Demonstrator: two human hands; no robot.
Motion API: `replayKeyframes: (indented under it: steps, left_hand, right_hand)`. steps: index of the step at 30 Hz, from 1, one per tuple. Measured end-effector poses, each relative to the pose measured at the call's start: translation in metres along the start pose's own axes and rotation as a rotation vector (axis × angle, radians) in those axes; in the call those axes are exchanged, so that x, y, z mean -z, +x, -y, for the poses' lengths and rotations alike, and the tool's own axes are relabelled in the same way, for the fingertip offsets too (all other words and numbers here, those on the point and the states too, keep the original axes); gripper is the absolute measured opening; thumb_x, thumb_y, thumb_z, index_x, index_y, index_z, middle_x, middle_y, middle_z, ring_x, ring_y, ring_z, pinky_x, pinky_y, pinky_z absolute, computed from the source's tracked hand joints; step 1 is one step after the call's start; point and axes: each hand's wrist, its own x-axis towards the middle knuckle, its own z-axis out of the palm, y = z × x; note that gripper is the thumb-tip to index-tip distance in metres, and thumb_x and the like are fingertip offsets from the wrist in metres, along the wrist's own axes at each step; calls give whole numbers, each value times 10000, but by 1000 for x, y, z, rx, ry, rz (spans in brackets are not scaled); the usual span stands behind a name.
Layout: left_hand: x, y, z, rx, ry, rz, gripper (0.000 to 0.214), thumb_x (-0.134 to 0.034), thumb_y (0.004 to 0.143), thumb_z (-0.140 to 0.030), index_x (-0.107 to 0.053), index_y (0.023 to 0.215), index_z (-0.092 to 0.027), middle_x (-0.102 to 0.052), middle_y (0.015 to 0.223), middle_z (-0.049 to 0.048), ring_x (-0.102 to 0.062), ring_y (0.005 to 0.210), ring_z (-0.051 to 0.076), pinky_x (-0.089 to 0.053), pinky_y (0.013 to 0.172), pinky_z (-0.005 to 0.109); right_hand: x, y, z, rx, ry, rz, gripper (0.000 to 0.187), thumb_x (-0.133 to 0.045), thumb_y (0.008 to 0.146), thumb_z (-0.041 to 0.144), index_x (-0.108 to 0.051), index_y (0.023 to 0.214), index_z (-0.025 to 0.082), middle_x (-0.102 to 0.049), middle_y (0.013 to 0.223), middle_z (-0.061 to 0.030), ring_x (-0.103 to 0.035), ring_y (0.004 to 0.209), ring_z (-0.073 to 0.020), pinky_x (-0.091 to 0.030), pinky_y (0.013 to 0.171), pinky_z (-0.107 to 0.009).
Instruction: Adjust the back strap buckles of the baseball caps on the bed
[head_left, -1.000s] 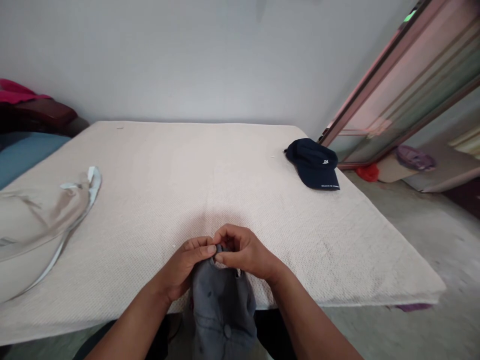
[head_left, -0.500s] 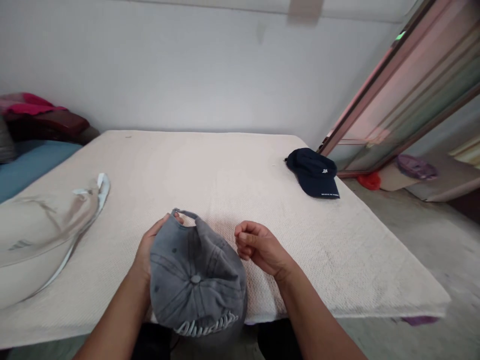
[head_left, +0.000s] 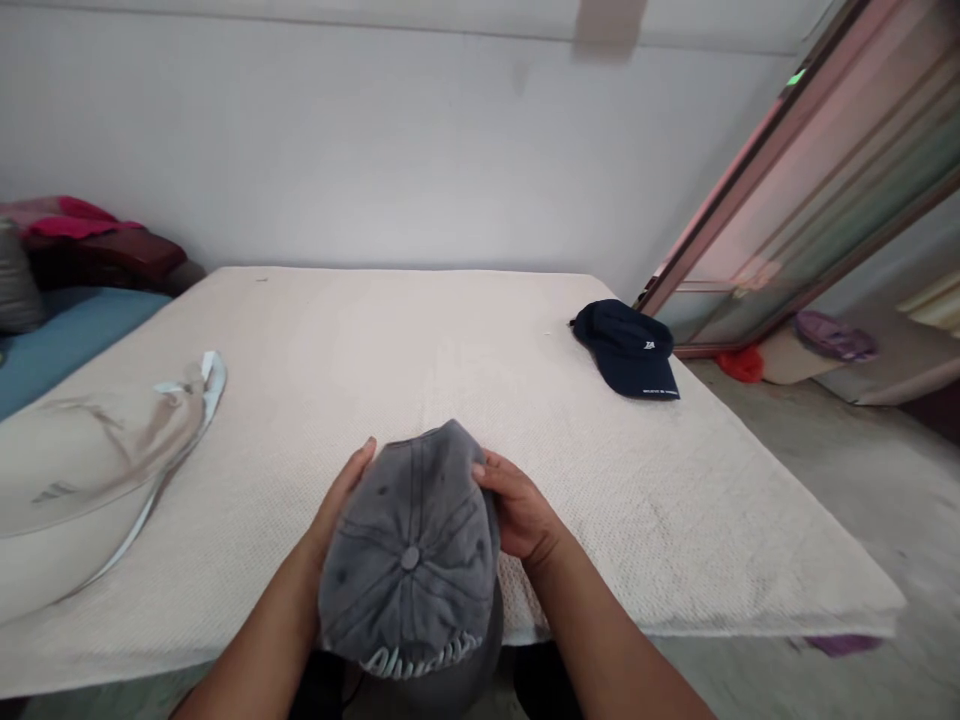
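A grey baseball cap [head_left: 411, 545] with white raised lettering is held between my hands at the table's front edge, its brim pointing toward me. My left hand [head_left: 341, 500] grips the cap's left side, most of its fingers hidden behind the fabric. On the opposite side, my right hand [head_left: 517, 500] pinches the rear right edge, thumb on the outside and fingertips partly out of sight. The cap's back strap is hidden from this angle. Further off at the right lies a navy cap [head_left: 622, 345] with small white lettering.
Beige caps [head_left: 90, 490] lie at the left on the cloth-covered table [head_left: 360, 340]. A white wall [head_left: 375, 150] stands behind it. To the right are a sliding door frame [head_left: 739, 190] and a floor with a red item [head_left: 740, 364]. A blue surface [head_left: 97, 325] adjoins the far left.
My right hand has moved left and taken hold of the grey cap. The cap has turned so its back strap no longer shows, and its crown looks fuller.
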Motion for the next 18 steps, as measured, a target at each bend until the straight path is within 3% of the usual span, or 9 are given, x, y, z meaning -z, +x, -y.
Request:
replayKeyframes:
  steps: [3,6,8,11,15,18]
  left_hand:
    - [6,-7,19,206,-17,127,482,-650,713,-567,-692,909,-128,-730,803,148,-673,911,353,-526,758,426]
    - [16,-7,30,211,-24,178,331,-709,674,-381,-702,906,-146,-734,778,138,-667,948,362,-522,801,441]
    - [20,-1,27,130,-66,111,222,-665,678,-266,-708,867,-158,-737,745,118,-671,953,349,-524,827,443]
    - [18,8,7,-114,-199,-49,162,-554,741,-225,-705,783,-186,-744,734,85,-671,968,320,-531,850,427]
    - [11,12,-26,-395,-320,-201,299,-398,862,-232,-694,834,-205,-747,720,52,-680,962,266,-547,846,380]
    - [14,11,-41,-483,-326,-206,345,-337,906,-230,-680,921,-208,-750,722,40,-695,920,242,-566,811,359]
  right_hand:
    - [2,5,9,127,62,-123,242,-717,727,319,-634,899,172,-666,744,-18,-618,653,-155,-518,693,-312]
    - [4,8,12,131,59,-252,192,-720,731,300,-626,837,170,-655,700,-7,-598,603,-144,-518,672,-306]
    - [6,8,10,81,36,-291,189,-712,745,304,-632,833,157,-657,698,-16,-597,605,-141,-512,673,-295]
    - [7,3,7,52,0,-263,226,-656,804,356,-652,871,141,-676,759,-42,-620,700,-151,-503,720,-280]
    - [13,-13,9,-16,-121,-60,271,-644,821,368,-656,936,123,-677,887,-68,-629,806,-154,-493,786,-283]
    - [22,-23,12,-166,-185,80,341,-746,718,274,-632,1004,127,-658,868,-47,-629,669,-131,-509,615,-249]
